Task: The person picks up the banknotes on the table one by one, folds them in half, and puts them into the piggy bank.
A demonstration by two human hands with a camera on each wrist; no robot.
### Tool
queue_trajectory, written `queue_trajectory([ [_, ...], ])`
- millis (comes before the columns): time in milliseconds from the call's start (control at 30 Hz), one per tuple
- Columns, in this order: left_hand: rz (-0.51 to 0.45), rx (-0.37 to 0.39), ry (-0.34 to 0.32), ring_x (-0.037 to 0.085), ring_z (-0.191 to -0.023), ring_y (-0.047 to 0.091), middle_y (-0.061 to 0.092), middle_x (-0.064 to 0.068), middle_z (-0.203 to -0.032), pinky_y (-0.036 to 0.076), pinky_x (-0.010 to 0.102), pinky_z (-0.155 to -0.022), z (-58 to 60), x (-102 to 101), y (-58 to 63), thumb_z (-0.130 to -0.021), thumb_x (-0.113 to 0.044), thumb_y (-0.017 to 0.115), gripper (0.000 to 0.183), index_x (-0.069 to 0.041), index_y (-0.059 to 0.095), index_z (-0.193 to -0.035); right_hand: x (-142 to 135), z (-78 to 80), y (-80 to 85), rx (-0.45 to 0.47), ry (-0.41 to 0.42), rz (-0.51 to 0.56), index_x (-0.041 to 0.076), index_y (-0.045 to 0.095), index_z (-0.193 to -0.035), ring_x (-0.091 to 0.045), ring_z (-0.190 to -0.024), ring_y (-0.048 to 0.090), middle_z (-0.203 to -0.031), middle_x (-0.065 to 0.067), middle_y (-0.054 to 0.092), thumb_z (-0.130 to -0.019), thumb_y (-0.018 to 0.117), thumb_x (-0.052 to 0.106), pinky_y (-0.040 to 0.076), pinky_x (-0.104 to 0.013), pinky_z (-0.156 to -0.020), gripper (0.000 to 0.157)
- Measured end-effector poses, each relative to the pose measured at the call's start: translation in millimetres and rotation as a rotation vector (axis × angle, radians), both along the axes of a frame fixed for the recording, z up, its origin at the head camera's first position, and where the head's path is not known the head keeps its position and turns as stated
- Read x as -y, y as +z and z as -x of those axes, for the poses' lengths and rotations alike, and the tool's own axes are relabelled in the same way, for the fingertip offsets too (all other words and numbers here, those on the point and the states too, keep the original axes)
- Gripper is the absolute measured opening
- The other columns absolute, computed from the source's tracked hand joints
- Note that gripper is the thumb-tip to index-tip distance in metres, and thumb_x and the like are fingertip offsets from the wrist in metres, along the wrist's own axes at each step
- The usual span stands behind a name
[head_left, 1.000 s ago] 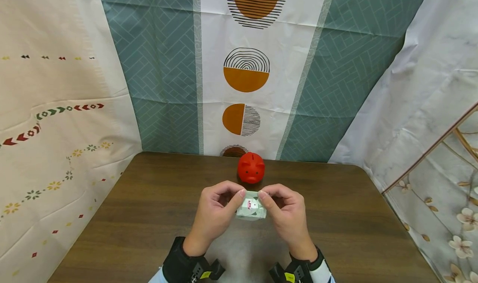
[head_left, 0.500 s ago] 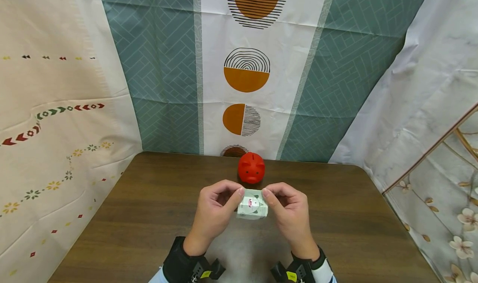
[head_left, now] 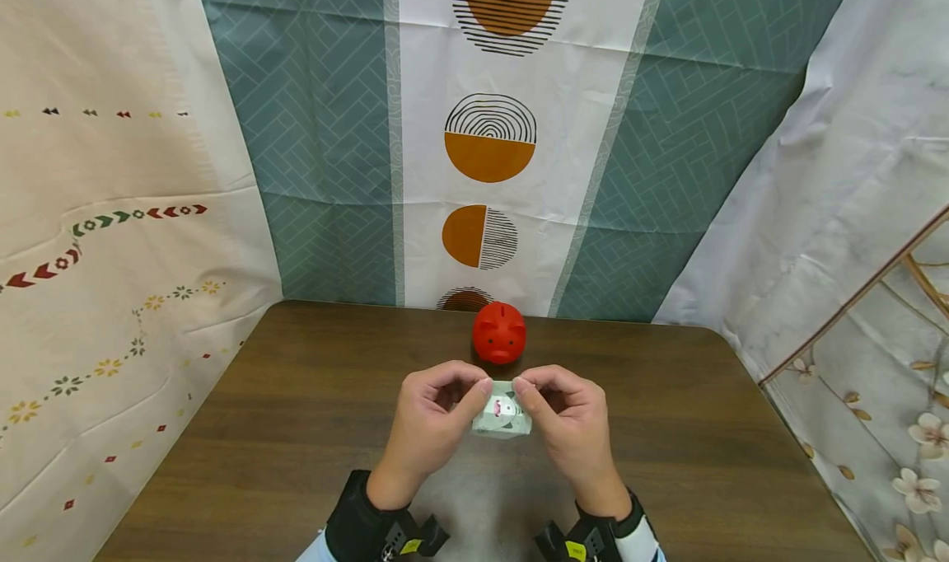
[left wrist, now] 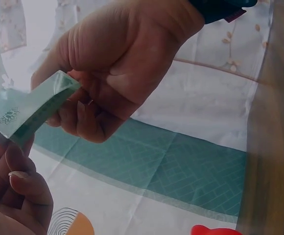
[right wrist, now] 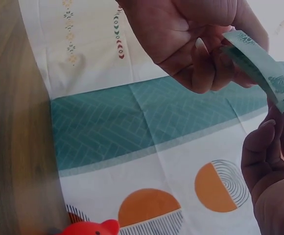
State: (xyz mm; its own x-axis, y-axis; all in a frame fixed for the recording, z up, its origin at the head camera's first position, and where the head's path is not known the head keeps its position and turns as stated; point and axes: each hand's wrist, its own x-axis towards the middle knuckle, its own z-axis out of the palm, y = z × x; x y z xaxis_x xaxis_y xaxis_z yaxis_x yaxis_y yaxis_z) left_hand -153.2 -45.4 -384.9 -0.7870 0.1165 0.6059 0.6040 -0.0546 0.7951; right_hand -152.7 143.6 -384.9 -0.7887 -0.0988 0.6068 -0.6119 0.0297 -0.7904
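Observation:
A small light-green packet [head_left: 502, 420] with printed green flowers hangs between both hands above the table. My left hand [head_left: 432, 422] pinches its left end between thumb and fingers; my right hand [head_left: 569, 423] pinches the right end. Seen from the left wrist, the packet [left wrist: 41, 105] is bent, with a fold along its side. In the right wrist view the packet [right wrist: 262, 66] shows a gap between two layers and a jagged end edge. Fingertips behind the packet are hidden in the head view.
A red piggy bank [head_left: 499, 334] with a slot on top stands near the back edge of the brown wooden table [head_left: 334, 397], just beyond the hands. Patterned cloths [head_left: 326, 150] hang behind and on both sides of the table.
The right hand shifted slightly right and the packet rose a little, then both returned lower and closer together. The grip on the packet stays at both ends. The piggy bank has not moved.

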Motion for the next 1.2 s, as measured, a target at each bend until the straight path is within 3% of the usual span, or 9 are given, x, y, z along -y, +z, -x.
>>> queue_trajectory([
  [367, 0.003, -0.019, -0.012, 0.013, -0.063, 0.053, 0.066, 0.009, -0.077, 0.048, 0.025, -0.051, -1.4, -1.6, 0.8, -0.093, 0.001, 0.069, 0.011, -0.008, 0.073, -0.095, 1.2, 2.5, -1.2, -0.071, 0.067, 0.007, -0.003, 0.071, -0.097, -0.015, -0.067, 0.055, -0.084, -0.003, 0.069, -0.091, 0.064, -0.014, 0.049, -0.026, -0.053, 0.015],
  [933, 0.026, -0.049, -0.027, 0.013, -0.064, 0.054, 0.066, 0.009, -0.076, 0.051, 0.026, -0.052, -1.1, -1.5, 0.7, -0.093, 0.002, 0.069, 0.01, -0.007, 0.074, -0.093, 3.8, 2.1, -1.9, -0.092, 0.111, 0.0, 0.002, 0.072, -0.097, -0.013, -0.069, 0.057, -0.084, -0.004, 0.069, -0.09, 0.064, -0.016, 0.048, -0.027, -0.05, 0.021],
  [1200, 0.029, -0.098, -0.034, 0.013, -0.06, 0.05, 0.064, 0.009, -0.074, 0.045, 0.024, -0.048, -0.9, -2.0, 0.7, -0.093, 0.001, 0.07, 0.008, -0.007, 0.073, -0.093, 6.0, 2.2, -1.3, -0.138, 0.162, 0.018, 0.0, 0.071, -0.097, -0.013, -0.07, 0.059, -0.085, -0.006, 0.069, -0.088, 0.063, -0.019, 0.048, -0.026, -0.05, 0.023],
])
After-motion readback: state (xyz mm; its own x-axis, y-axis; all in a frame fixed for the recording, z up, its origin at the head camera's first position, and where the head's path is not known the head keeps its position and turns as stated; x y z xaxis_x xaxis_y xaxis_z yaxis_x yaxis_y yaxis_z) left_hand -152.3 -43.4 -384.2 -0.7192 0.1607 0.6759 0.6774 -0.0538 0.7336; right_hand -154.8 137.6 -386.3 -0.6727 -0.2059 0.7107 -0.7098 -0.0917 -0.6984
